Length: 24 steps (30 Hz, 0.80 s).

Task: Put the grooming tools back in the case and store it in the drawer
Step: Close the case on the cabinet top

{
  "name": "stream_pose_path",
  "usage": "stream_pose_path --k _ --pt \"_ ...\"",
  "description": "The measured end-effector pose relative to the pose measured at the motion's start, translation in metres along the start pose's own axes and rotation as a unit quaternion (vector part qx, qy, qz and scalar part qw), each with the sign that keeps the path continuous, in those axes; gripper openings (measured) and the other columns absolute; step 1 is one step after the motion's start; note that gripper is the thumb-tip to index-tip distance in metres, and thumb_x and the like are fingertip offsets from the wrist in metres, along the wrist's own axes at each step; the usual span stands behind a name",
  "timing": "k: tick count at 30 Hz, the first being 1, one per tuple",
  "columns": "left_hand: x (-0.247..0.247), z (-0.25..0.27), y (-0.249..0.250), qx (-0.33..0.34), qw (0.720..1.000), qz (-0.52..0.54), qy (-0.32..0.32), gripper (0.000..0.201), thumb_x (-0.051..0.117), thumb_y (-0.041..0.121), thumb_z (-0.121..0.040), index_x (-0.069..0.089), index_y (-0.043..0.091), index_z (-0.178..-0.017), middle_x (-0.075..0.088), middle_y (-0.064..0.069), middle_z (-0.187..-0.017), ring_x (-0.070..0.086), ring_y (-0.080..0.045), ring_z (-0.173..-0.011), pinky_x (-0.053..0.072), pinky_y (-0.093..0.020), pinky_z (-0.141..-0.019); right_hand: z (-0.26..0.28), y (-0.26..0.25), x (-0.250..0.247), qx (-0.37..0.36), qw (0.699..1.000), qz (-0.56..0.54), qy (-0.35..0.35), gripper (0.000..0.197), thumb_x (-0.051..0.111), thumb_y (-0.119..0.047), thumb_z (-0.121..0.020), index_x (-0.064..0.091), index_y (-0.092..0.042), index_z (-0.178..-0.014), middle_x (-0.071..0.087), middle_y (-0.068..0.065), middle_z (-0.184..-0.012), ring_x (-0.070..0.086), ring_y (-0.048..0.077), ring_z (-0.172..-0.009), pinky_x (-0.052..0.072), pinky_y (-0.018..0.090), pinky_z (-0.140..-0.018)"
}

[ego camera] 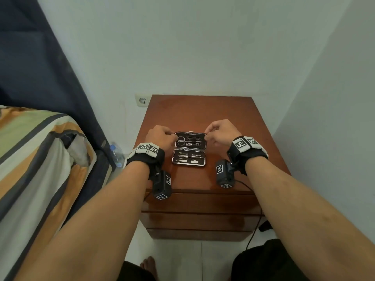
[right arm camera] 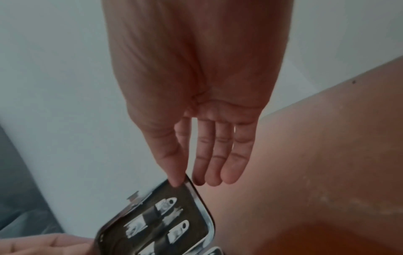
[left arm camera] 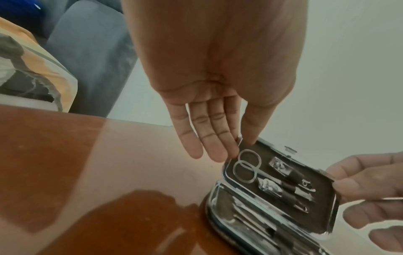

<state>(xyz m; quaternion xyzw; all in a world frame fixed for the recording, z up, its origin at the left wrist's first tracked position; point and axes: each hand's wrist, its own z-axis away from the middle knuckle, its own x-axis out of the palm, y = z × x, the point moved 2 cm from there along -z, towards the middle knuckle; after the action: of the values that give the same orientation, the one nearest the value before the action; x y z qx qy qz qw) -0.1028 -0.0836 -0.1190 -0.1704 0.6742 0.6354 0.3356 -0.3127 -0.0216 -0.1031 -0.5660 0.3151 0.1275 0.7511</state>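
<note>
Grooming case (ego camera: 189, 148) lies open on the brown nightstand (ego camera: 203, 110), between the two hands, its chrome-edged lid half tilted up off the top and its lower half flat on the wood on the near side of the fingers. Left hand (ego camera: 161, 136) pinches the lid's left far corner: in the left wrist view the thumb tip sits on the inner face of the corner and the index is tucked behind the edge, while the other three fingers (left arm camera: 209, 138) hang straight and loose just left of the rim, touching nothing that can be made out. Right hand (ego camera: 222, 133) pinches the lid's right far corner the same way; in the right wrist view the thumb (right arm camera: 172, 165) presses the inner lining at the corner, remaining fingers extended and relaxed just to the right, clear of the metal. Under the left thumb, inside the lid, small scissors (left arm camera: 247, 166) are strapped with the ring handles nearest the fingers; clippers (left arm camera: 281, 168) and further small tools are held by black elastic bands toward the right hand. Lower half holds several slim metal tools (ego camera: 188, 158) in bands. The drawer fronts (ego camera: 200, 201) below the hands are closed. Bed with striped sheet (ego camera: 36, 159) stands beyond the left hand; a plastic bottle (ego camera: 116, 154) stands on the floor beside it.
</note>
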Motion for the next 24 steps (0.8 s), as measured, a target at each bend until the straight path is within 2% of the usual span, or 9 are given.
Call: stream_pose_path --k 4,7,9,12,14,16,19,21,24 --pt "-0.004 0.012 -0.002 -0.028 0.999 0.038 -0.003 0.024 0.059 0.037 -0.078 0.074 0.02 -0.069 0.073 0.008 -0.066 0.07 -0.016 -0.076 0.058 -0.038 -0.077 0.017 0.001 -0.002 -0.006 1.0 -0.021 -0.019 0.01 0.074 -0.005 -0.083 0.07 -0.014 -0.082 0.074 0.015 -0.093 0.068 0.022 -0.08 0.061 0.039 -0.078" --pt "-0.004 0.023 -0.003 -0.035 0.997 0.063 0.005 0.029 0.061 0.04 -0.082 0.075 0.02 -0.066 0.072 0.008 -0.061 0.07 -0.014 -0.072 0.058 -0.037 -0.078 0.031 0.001 0.002 0.006 0.998 -0.05 -0.047 0.012 0.069 0.004 -0.083 0.068 -0.008 -0.084 0.071 0.016 -0.089 0.068 0.022 -0.079 0.062 0.035 -0.077" --pt "-0.002 0.03 -0.005 -0.036 0.998 0.052 0.002 0.027 0.065 0.037 -0.081 0.075 0.019 -0.064 0.072 0.007 -0.06 0.071 -0.014 -0.069 0.059 -0.036 -0.077 0.038 0.001 0.006 0.015 0.997 -0.051 -0.064 0.016 0.063 0.009 -0.081 0.068 -0.006 -0.085 0.069 0.017 -0.088 0.067 0.023 -0.078 0.06 0.037 -0.079" --pt "0.0 0.038 -0.01 -0.046 0.998 0.027 -0.016 0.013 0.072 0.027 -0.072 0.075 0.018 -0.063 0.072 0.001 -0.06 0.072 -0.021 -0.066 0.061 -0.04 -0.07 0.044 0.005 0.014 0.036 0.995 -0.055 -0.074 0.019 0.057 0.011 -0.081 0.067 -0.006 -0.084 0.066 0.018 -0.085 0.064 0.027 -0.079 0.057 0.046 -0.085" --pt "0.003 0.043 -0.014 -0.05 0.998 0.004 -0.03 0.006 0.071 0.02 -0.068 0.075 0.018 -0.065 0.073 -0.003 -0.062 0.072 -0.025 -0.065 0.062 -0.041 -0.065 0.045 0.009 0.019 0.045 0.996 -0.038 -0.072 0.019 0.057 0.007 -0.084 0.066 -0.009 -0.083 0.068 0.015 -0.085 0.064 0.026 -0.078 0.059 0.045 -0.082" --pt "0.005 0.047 -0.016 -0.05 0.998 -0.017 -0.037 0.004 0.071 0.017 -0.071 0.075 0.018 -0.069 0.073 -0.004 -0.064 0.072 -0.022 -0.063 0.062 -0.039 -0.065 0.044 0.012 0.023 0.047 0.997 -0.022 -0.058 0.02 0.055 0.004 -0.089 0.066 -0.012 -0.085 0.071 0.01 -0.083 0.064 0.025 -0.073 0.061 0.041 -0.076" --pt "0.009 0.049 -0.019 -0.062 0.997 -0.002 -0.038 0.002 0.074 0.014 -0.077 0.074 0.016 -0.077 0.072 -0.004 -0.065 0.071 -0.017 -0.058 0.061 -0.033 -0.064 0.044 0.015 0.026 0.052 0.998 -0.005 -0.03 0.015 0.064 -0.003 -0.09 0.065 -0.016 -0.083 0.072 0.01 -0.082 0.07 0.025 -0.07 0.063 0.037 -0.07" --pt "0.01 0.049 -0.021 -0.072 0.997 0.015 -0.035 0.003 0.075 0.013 -0.077 0.073 0.015 -0.077 0.072 -0.005 -0.064 0.072 -0.019 -0.06 0.062 -0.034 -0.063 0.044 0.018 0.029 0.063 0.998 -0.002 -0.024 0.015 0.072 -0.003 -0.085 0.065 -0.016 -0.084 0.071 0.011 -0.086 0.074 0.027 -0.073 0.063 0.04 -0.072" --pt "0.011 0.049 -0.022 -0.092 0.994 0.049 -0.035 0.005 0.077 0.009 -0.077 0.073 0.011 -0.08 0.073 -0.008 -0.067 0.073 -0.022 -0.066 0.062 -0.037 -0.063 0.043 0.023 0.032 0.083 0.996 -0.023 -0.017 0.02 0.076 0.003 -0.082 0.065 -0.013 -0.088 0.067 0.007 -0.09 0.074 0.026 -0.071 0.063 0.041 -0.073"
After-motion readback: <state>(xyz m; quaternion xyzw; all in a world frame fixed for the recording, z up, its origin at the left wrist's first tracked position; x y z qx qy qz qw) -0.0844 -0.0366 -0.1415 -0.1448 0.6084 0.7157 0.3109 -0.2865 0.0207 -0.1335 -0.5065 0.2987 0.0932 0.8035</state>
